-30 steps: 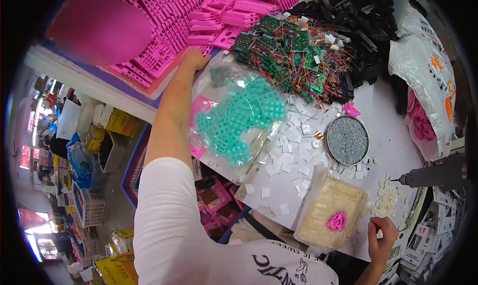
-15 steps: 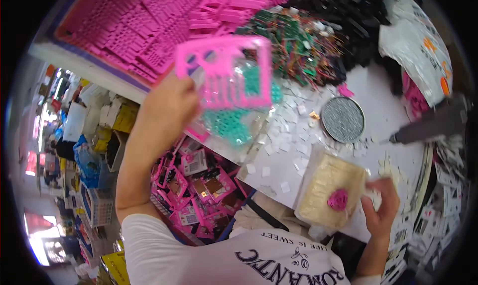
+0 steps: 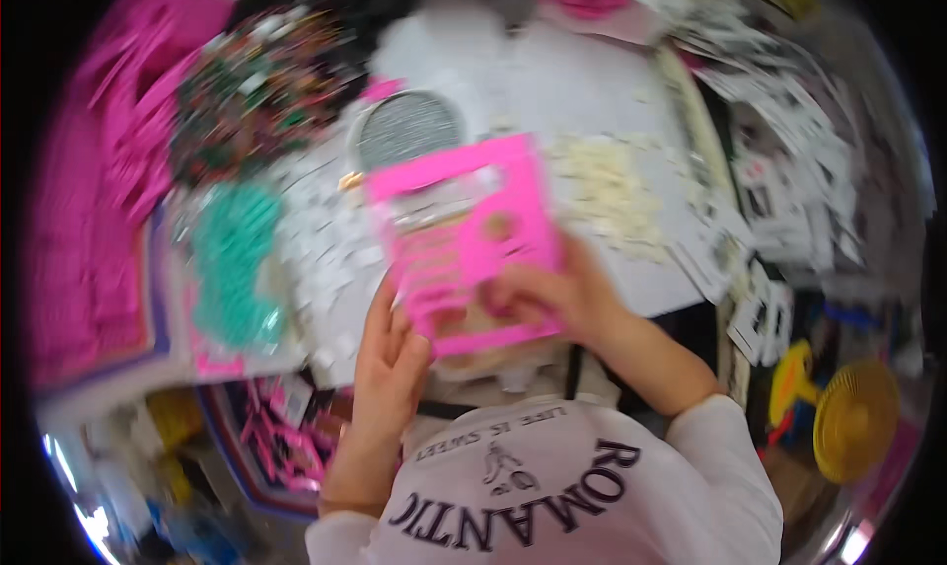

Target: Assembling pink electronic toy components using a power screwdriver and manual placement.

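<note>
A flat pink plastic panel (image 3: 464,185) with cut-out openings and slots is held up in front of me, tilted and smeared by motion. My left hand (image 3: 393,363) grips its lower left corner, thumb and fingers closed on the edge. My right hand (image 3: 552,294) is closed on its lower right part, with fingers lying over the panel's face. Through the openings some tan surface shows behind it; most of what lies under the panel is hidden.
Beyond the panel stands a round tin (image 3: 409,129) of small grey metal pieces. White squares (image 3: 330,239), cream pads (image 3: 612,190) and bagged green parts (image 3: 237,259) lie around. Tangled wires (image 3: 266,91) and pink parts (image 3: 89,249) fill the left; white cards (image 3: 789,150) crowd the right.
My left hand has brought the pink panel from the pile side to in front of me. My right hand has come up onto it. The view has swung right.
</note>
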`<action>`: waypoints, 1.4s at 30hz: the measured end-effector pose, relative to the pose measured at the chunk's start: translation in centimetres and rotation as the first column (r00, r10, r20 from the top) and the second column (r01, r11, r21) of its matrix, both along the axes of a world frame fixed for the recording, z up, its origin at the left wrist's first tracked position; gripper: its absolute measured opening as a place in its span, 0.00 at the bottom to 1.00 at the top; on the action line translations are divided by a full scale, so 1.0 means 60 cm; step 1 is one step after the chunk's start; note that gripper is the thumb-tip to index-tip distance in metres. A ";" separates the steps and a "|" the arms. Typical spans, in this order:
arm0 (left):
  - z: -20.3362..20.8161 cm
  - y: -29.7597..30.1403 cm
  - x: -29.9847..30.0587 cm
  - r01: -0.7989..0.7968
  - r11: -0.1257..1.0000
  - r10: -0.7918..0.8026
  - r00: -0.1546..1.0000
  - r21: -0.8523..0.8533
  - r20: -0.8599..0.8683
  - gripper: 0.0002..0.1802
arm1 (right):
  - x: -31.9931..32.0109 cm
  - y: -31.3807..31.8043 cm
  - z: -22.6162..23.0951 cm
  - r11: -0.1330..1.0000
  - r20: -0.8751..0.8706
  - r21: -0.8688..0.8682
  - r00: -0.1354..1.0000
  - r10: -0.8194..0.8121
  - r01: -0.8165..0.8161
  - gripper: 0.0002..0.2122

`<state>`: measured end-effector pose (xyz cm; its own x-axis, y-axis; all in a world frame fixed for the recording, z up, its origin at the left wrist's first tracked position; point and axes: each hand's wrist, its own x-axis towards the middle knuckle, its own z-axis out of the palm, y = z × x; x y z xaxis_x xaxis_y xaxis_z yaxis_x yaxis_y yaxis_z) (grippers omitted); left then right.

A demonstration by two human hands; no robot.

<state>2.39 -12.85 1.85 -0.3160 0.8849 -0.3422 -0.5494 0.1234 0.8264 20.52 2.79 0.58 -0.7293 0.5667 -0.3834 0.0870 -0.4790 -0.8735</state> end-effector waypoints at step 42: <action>-0.023 0.010 -0.011 -0.043 0.990 0.074 0.970 0.135 -0.233 0.35 | -0.024 -0.034 -0.006 0.969 -0.215 -0.148 0.950 -0.228 0.199 0.36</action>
<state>1.71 -12.28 0.49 -0.4265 0.8941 -0.1365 -0.3391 -0.0181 0.9406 19.06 0.76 0.23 -0.6725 0.6779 -0.2970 -0.2244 -0.5692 -0.7910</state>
